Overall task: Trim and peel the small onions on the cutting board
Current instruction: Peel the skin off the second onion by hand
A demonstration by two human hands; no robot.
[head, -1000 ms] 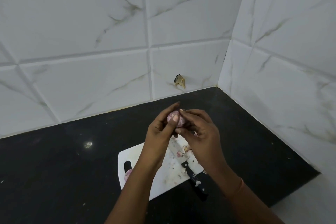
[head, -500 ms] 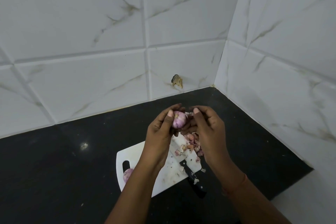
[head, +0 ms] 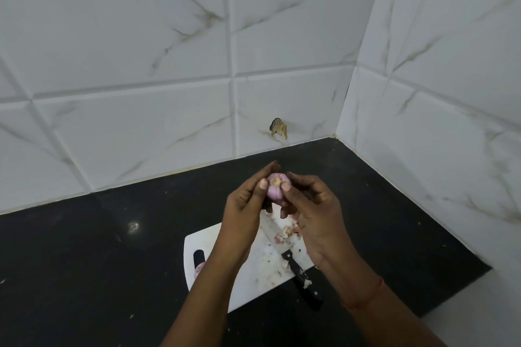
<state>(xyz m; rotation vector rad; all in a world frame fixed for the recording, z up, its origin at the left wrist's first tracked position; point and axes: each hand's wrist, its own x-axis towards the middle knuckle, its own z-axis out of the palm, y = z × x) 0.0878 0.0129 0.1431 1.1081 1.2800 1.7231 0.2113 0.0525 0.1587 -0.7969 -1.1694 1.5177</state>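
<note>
Cutting board [head: 262,276] on tabletop [head: 84,262], near its back-right corner. Knife [head: 303,276] across board's right edge, handle overhanging onto tabletop. Peel scraps [head: 284,234] on board's far part. Second onion [head: 199,269] at board's left edge, by handle slot. Onion [head: 275,187] held above board's far end, betw. left hand [head: 242,214] & right hand [head: 315,214]. Walls behind & to right.

Legible text, labels, brands, numbers, signs: none on any surface in view, tiles, board and knife included.
</note>
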